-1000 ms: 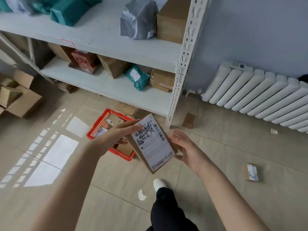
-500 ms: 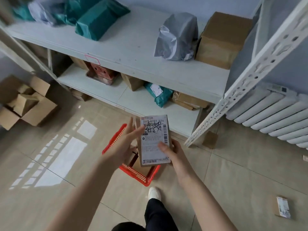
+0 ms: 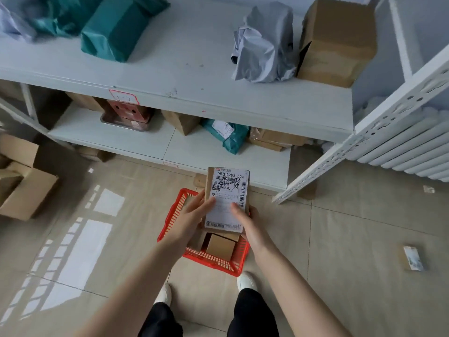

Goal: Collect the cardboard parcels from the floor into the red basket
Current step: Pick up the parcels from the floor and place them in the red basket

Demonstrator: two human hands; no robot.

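1. A second ago the flat brown cardboard parcel (image 3: 227, 190) sat at a slant, with only the left fingertips on it and the right hand apart. It has since swung straight and both hands have closed on it. The person has also stepped up, so two white shoes (image 3: 246, 280) now stand at the near rim of the red plastic basket (image 3: 213, 262).
2. Both bare forearms reach forward and down, converging over the basket.
3. The left hand (image 3: 192, 220) pinches the parcel's left edge. Its thumb lies across the white label and its fingers are hidden behind the card.
4. The right hand (image 3: 247, 224) grips the lower right corner the same way, thumb on the label and fingers curled underneath.
5. The parcel is held in the air above the basket, not in it. Its label faces up and its long axis runs straight away from the person, with the printed header at the far end, towards the shelving.
6. A small plain brown box (image 3: 220, 246) lies in the basket's near end, below the parcel.
7. Well apart on the tiles to the right lies a small labelled cardboard packet (image 3: 413, 258).
8. Beyond stands a white metal shelf rack (image 3: 194, 76). A teal plastic bag (image 3: 228, 136) sits on its lower shelf, and a crumpled grey mailer (image 3: 264, 45) sits beside a tall brown carton (image 3: 337, 42) above.
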